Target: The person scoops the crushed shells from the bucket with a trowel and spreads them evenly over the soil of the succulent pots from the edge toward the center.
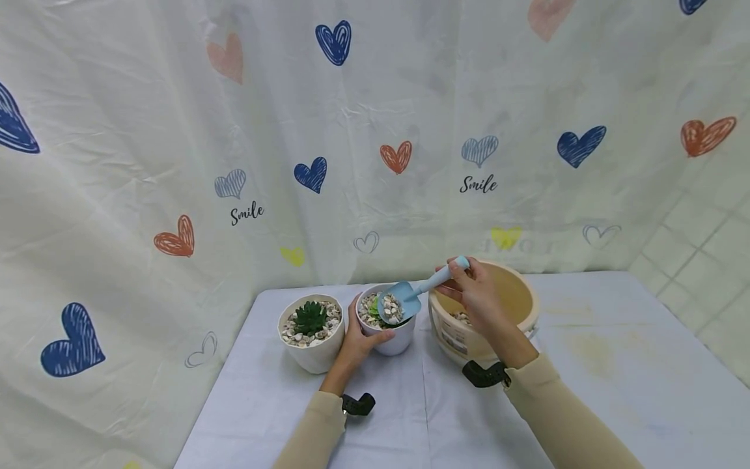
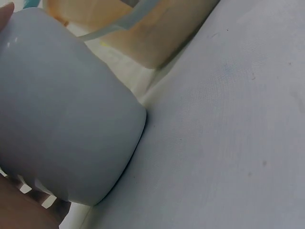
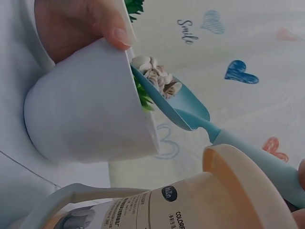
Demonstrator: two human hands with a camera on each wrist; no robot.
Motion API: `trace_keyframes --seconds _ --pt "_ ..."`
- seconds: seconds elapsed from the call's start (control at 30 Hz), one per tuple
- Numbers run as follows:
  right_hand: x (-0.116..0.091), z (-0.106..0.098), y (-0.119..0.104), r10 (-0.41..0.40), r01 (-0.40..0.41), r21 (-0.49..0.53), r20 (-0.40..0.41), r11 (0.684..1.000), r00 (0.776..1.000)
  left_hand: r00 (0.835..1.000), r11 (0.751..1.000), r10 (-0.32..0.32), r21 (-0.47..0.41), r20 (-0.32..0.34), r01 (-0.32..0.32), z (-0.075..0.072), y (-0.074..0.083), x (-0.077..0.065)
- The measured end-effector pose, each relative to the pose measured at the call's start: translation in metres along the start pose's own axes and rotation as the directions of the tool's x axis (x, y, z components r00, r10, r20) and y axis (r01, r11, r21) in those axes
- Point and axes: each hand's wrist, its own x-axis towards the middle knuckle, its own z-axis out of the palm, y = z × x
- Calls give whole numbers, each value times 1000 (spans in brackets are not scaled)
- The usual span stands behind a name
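My right hand (image 1: 480, 301) grips the handle of a light blue toy shovel (image 3: 190, 105). Small seashells (image 3: 157, 76) lie in its scoop, which is held over the rim of a white flowerpot (image 1: 394, 341). That pot contains a green succulent (image 3: 143, 95) and more shells, partly hidden under the scoop. Around the pot's left side my left hand (image 1: 359, 342) is wrapped, thumb at the near rim. In the left wrist view the pot (image 2: 66, 105) stands on the white cloth, some fingers showing at its lower edge.
Left of my left hand stands another white pot (image 1: 313, 357) with a dark green succulent (image 1: 310, 318) among shells. A cream bucket (image 1: 530, 312) with shells inside sits below my right hand. Behind the cloth-covered table (image 1: 375, 430) hangs a heart-print curtain (image 1: 410, 85).
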Motion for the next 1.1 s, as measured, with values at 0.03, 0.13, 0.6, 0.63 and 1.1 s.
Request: trace_keyframes --seconds 0.03,0.13,0.6,0.63,1.1 --pt "0 0 0 -3 3 -1 1 1000 1000 1000 1000 2 0 -6 -2 0 -4 1" --pt "-1 0 1 -6 6 -5 4 1000 1000 1000 1000 16 4 -20 -16 0 -7 2" --pt "0 0 0 14 -15 -12 -49 1000 999 1000 1000 0 -9 -19 0 -1 -10 3" --pt "-1 0 0 12 -13 -8 -51 1000 999 1000 1000 -6 -12 -13 6 -2 -10 3" --pt "-2 -2 0 -25 27 27 -51 999 998 998 989 -45 -141 39 50 -5 -9 3"
